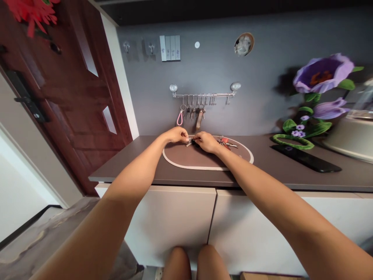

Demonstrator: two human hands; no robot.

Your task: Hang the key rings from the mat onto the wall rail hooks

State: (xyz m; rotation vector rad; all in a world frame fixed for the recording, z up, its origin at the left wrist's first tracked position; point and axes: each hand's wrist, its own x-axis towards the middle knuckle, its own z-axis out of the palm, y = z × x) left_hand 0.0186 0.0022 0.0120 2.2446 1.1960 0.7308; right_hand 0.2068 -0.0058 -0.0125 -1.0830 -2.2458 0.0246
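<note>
Head view, and both hands work over the far half of the mat [201, 160]: left hand [177, 135] pinching a small bunch of keys [189, 142], right hand [205, 142] tight beside it, fingertips closed at the bunch's dark part. Danger, by my reckoning: slim metal could slip should either pinch loosen, and that right wrist could snag the loose keys [229, 144] lying just right. Arms stretch far and inward, hands turned toward each other, backs up. Farther out, hanging keys [192, 112] dangle from the hook rail [204, 95]; a raised knuckle might knock them. Off right, purple flowers [323, 74]!
</note>
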